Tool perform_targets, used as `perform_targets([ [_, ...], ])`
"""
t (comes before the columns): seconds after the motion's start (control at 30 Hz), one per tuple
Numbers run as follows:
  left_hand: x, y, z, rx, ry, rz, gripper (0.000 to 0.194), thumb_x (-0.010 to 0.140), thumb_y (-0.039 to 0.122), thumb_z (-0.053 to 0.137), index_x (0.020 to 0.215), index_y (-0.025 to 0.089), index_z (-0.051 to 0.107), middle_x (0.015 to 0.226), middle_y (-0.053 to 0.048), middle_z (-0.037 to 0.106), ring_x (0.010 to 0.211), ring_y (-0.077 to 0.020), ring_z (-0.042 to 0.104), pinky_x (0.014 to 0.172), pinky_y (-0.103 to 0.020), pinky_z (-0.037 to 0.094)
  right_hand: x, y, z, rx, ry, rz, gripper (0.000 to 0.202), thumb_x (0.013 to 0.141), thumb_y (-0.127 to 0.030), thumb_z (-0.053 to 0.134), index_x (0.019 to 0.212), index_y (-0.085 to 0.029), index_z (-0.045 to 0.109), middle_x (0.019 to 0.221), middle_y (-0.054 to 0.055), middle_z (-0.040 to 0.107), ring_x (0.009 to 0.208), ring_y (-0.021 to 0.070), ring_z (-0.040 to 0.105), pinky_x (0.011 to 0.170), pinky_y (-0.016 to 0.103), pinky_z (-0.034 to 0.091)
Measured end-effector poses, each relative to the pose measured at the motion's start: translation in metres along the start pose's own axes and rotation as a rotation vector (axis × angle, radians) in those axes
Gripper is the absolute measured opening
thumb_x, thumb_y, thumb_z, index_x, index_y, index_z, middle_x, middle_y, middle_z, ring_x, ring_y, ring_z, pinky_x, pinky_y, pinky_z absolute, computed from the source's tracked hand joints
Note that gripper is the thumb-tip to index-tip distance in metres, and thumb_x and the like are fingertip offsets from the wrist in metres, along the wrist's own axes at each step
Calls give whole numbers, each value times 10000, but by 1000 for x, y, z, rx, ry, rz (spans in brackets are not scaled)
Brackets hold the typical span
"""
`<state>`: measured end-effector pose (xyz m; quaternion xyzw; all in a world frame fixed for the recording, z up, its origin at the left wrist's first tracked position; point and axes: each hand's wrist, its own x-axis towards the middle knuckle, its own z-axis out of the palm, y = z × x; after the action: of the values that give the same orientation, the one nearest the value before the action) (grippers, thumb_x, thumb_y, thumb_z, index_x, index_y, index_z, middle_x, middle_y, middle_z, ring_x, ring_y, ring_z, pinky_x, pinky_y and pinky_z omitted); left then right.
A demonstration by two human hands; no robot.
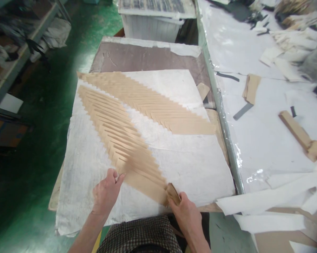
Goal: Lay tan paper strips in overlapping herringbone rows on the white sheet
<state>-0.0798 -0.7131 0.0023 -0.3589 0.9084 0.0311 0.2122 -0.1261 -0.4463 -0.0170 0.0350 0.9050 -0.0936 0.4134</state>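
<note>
Two slanting rows of overlapping tan strips lie on a white cloth (174,158), a left row (108,123) and a right row (147,98). At the near end of the left row is the front tan strip (145,188). My left hand (107,191) pinches that strip's left end between thumb and fingers. By its right end, my right hand (187,214) is closed around a small curved bundle of tan strips (173,193). The bundle's lower part is hidden by the fingers. The material could be leather or card; I cannot tell.
A long white-covered table (266,140) runs along the right, with a tan folded piece (251,88), a tan roll (295,130) and white paper strips (269,196). Behind the cloth is a brown board (142,58), then a white bin (151,30). Shelving (24,52) stands left.
</note>
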Motion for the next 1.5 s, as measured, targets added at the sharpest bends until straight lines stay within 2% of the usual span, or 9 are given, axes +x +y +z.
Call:
perform_targets([
  [0.13, -4, 9, -6, 65, 64, 87, 268, 914, 452, 387, 955, 224, 520, 738, -47, 659, 630, -209, 622, 513, -265, 266, -1, 25, -9, 21, 38, 73, 262, 828, -471, 485, 864, -214, 517, 712, 91, 656, 727, 283, 638, 574, 302, 334],
  [0.27, -17, 24, -8, -261, 94, 321, 215, 896, 328, 433, 1030, 218, 560, 983, -73, 638, 845, -201, 609, 634, -264, 389, -20, 28, -20, 624, -123, -21, 308, 819, -501, 534, 813, -193, 520, 600, 6, 560, 513, 152, 520, 518, 256, 344],
  [0.4, -43, 48, -17, -926, -413, 404, 293, 796, 421, 592, 982, 196, 576, 899, -35, 630, 763, -158, 582, 689, -252, 455, -52, 1, -25, 1234, -502, -175, 412, 846, -539, 534, 701, -154, 543, 536, -18, 503, 464, 82, 431, 474, 208, 307],
  [0.5, -62, 62, -26, -1143, -660, 358, 287, 737, 430, 657, 856, 178, 588, 770, -5, 614, 657, -132, 551, 623, -230, 445, -67, -22, -23, 1397, -578, -192, 397, 851, -501, 566, 710, -131, 576, 548, -7, 523, 473, 72, 446, 484, 199, 313],
  [0.63, -70, 64, -38, -1139, -586, 283, 247, 780, 416, 607, 727, 176, 585, 642, 15, 584, 621, -135, 528, 603, -226, 421, -73, -38, -15, 1448, -563, -211, 376, 860, -472, 576, 733, -118, 594, 548, 0, 539, 469, 65, 452, 488, 193, 315],
  [0.9, -67, 45, -49, -1040, -517, 401, 280, 885, 398, 453, 823, 208, 649, 731, 8, 637, 749, -163, 571, 713, -245, 419, -74, -49, -9, 1540, -519, -212, 351, 816, -473, 633, 893, -131, 621, 766, 49, 641, 547, 86, 534, 528, 206, 396],
  [1.13, -57, 20, -27, -1053, -330, 140, 275, 834, 427, 516, 738, 185, 604, 588, 25, 574, 571, -126, 481, 564, -229, 377, -59, -29, -2, 1294, -526, -214, 387, 738, -481, 695, 877, -133, 601, 576, -12, 584, 451, 88, 473, 446, 201, 368],
  [1.37, -51, -1, 2, -1151, -297, -57, 306, 796, 452, 551, 856, 153, 582, 532, 3, 621, 436, -115, 488, 450, -218, 352, -48, 7, -6, 1226, -513, -348, 441, 730, -416, 715, 1069, -148, 628, 954, 71, 704, 860, 237, 644, 790, 330, 504],
  [1.5, -43, -3, 16, -1037, -225, -87, 296, 806, 459, 524, 769, 169, 571, 573, -5, 645, 446, -128, 567, 446, -219, 366, -39, 16, -1, 1147, -304, -282, 515, 704, -521, 696, 1050, -143, 647, 971, 105, 711, 958, 302, 637, 839, 387, 509],
])
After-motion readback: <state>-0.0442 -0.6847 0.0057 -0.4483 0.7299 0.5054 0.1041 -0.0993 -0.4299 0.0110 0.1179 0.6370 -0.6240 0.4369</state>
